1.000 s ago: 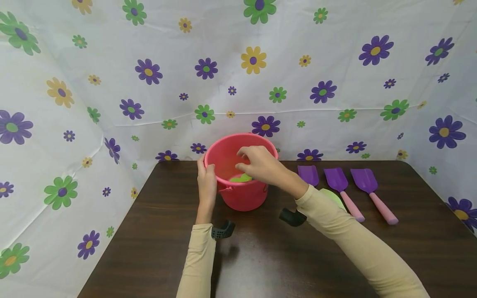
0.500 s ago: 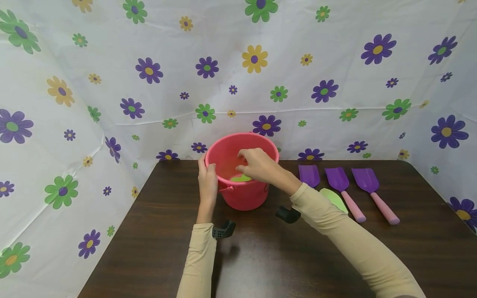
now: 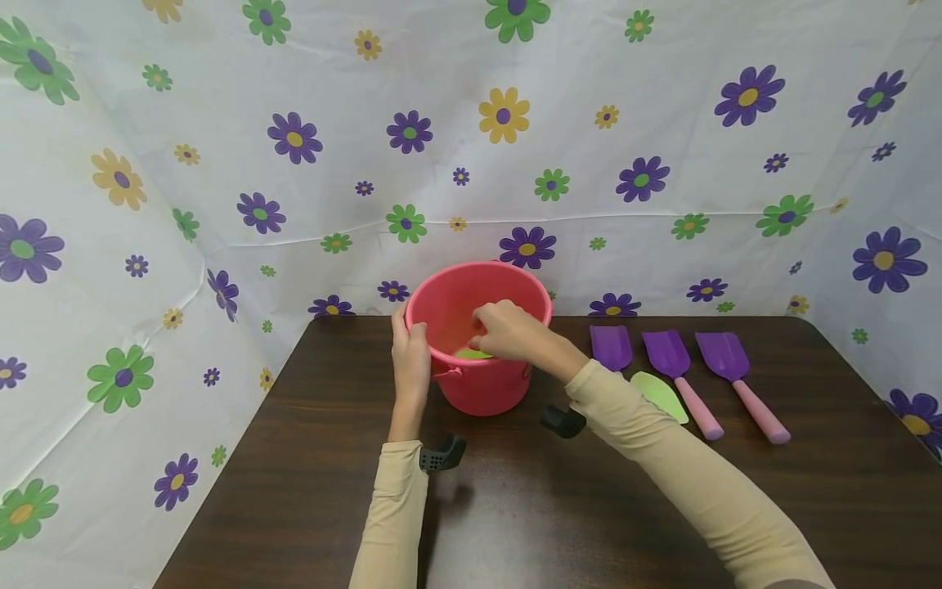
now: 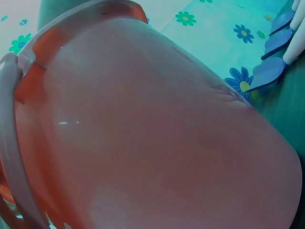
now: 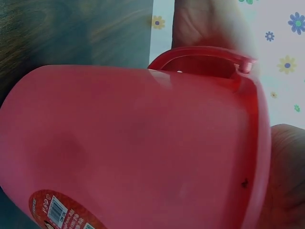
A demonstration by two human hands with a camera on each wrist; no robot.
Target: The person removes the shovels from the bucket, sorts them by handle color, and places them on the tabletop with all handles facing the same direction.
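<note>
A pinkish-red bucket (image 3: pixel 482 388) stands upright on the dark table. My left hand (image 3: pixel 410 360) grips its left rim, thumb over the edge. Over the right front rim reaches my right hand (image 3: pixel 511 331), its fingers bent down inside the bucket. Part of a bright green thing (image 3: pixel 471 354) shows at the bucket's bottom, below those fingers; I cannot tell whether they hold anything. Both wrist views are mostly filled by the bucket's wall (image 4: pixel 157 124), and the right wrist view also shows its folded handle (image 5: pixel 200 51) and a label (image 5: pixel 62 212).
To the right, purple shovels (image 3: pixel 723 355) with pink handles lie in a row; the nearest shovel blade (image 3: pixel 610 348) is partly behind the right sleeve. A light green, leaf-shaped piece (image 3: pixel 660 396) lies by that sleeve. A flower-patterned sheet (image 3: pixel 316 188) hangs behind the table.
My right hand has sunk a little deeper into the bucket, covering more of the green thing. The left hand has kept its grip on the rim.
</note>
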